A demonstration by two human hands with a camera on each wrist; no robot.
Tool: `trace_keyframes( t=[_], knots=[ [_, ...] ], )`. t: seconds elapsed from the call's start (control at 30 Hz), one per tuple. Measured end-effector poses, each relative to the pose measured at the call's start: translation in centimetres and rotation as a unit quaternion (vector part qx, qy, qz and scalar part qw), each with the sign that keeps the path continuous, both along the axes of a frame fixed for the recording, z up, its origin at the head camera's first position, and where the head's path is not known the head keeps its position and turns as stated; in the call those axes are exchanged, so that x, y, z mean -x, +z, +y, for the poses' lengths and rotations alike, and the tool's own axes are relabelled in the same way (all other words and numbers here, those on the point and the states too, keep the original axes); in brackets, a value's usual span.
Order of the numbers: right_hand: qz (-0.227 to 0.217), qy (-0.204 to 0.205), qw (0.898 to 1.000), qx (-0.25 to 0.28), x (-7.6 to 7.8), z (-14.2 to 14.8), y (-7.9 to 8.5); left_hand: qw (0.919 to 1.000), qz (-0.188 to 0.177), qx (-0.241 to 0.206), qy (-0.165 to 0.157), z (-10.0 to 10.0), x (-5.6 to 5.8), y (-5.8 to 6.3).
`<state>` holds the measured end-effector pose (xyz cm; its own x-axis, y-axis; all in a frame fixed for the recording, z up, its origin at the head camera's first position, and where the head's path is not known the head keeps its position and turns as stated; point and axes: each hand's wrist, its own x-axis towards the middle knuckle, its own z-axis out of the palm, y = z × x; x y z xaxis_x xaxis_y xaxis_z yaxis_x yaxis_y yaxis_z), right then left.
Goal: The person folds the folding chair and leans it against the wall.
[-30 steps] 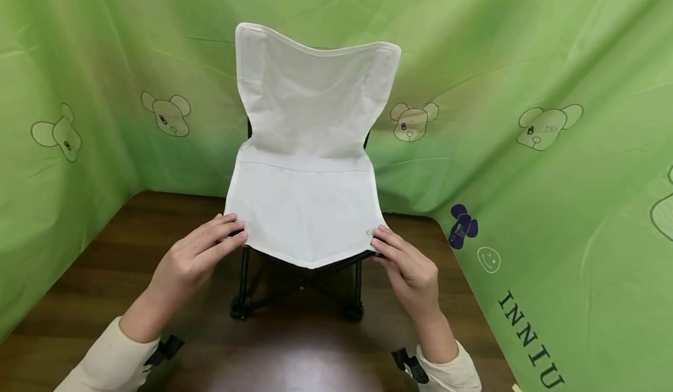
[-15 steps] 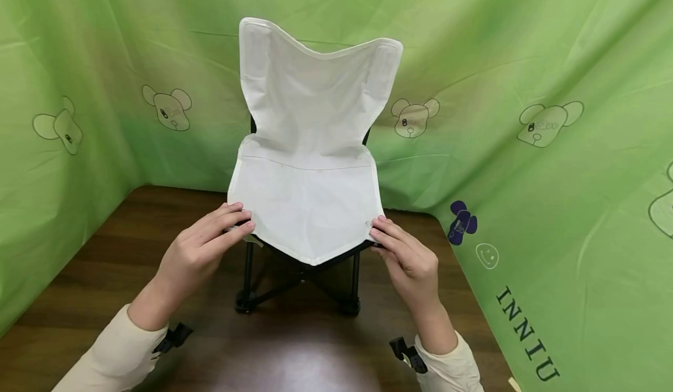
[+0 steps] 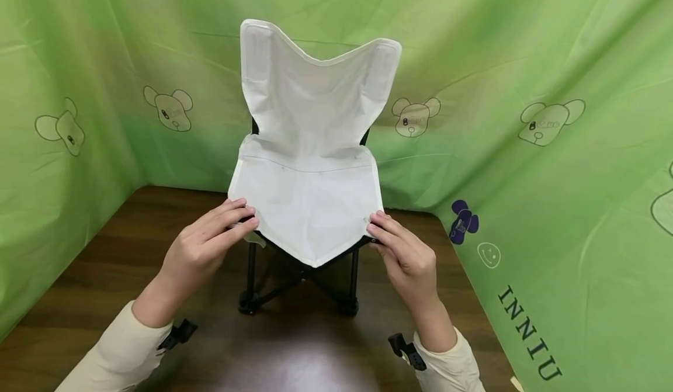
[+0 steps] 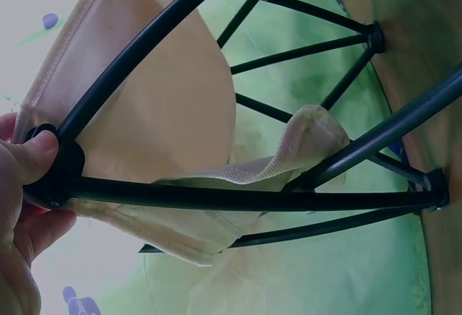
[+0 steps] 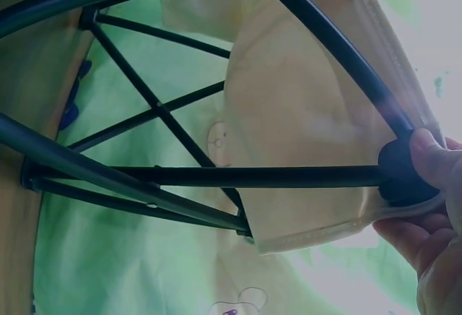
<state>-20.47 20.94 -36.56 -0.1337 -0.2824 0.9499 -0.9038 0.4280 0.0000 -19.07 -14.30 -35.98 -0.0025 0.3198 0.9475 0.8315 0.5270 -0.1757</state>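
A small folding chair (image 3: 310, 199) with a white fabric seat and backrest stands upright in the middle of the head view. My left hand (image 3: 197, 246) grips the seat's front left corner, fingers over the fabric. At the front right corner my right hand (image 3: 407, 257) holds on in the same way. From below, the left wrist view has my thumb on a black corner joint (image 4: 61, 174) where the frame tubes (image 4: 188, 194) meet. Another black corner joint (image 5: 401, 174) lies under my right thumb in the right wrist view. The seat's front edge dips to a point between the hands.
The chair's black feet (image 3: 248, 302) stand on a dark wooden surface (image 3: 105, 275). Green printed cloth (image 3: 457, 47) surrounds it at the back and both sides, close behind the backrest. A pale fabric flap (image 4: 310, 134) hangs beneath the seat.
Both hands have come slightly closer together with the seat corners. The seat's front edge now dips more sharply, and the front legs stand a little nearer each other.
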Motion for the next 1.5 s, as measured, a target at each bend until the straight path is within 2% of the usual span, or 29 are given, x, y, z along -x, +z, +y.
trace_keyframes(
  t=[0.43,0.87,1.2,1.5],
  knots=[
    [0.012,0.002,1.0,-0.004,-0.4,-0.4,1.0,1.0,0.002,0.0,-0.008,0.5,-0.1,0.6],
    [0.005,0.034,0.999,0.008,-0.6,-0.7,1.7,0.9996,-0.001,-0.02,-0.021,1.2,-0.2,1.2],
    [0.002,0.053,0.999,0.014,-0.5,-1.3,1.8,0.998,-0.013,-0.055,-0.03,1.3,-0.9,1.3],
    [-0.005,0.055,0.998,0.019,-0.6,-1.4,2.2,0.9942,-0.027,-0.094,-0.043,2.3,-1.0,1.3]
  ],
)
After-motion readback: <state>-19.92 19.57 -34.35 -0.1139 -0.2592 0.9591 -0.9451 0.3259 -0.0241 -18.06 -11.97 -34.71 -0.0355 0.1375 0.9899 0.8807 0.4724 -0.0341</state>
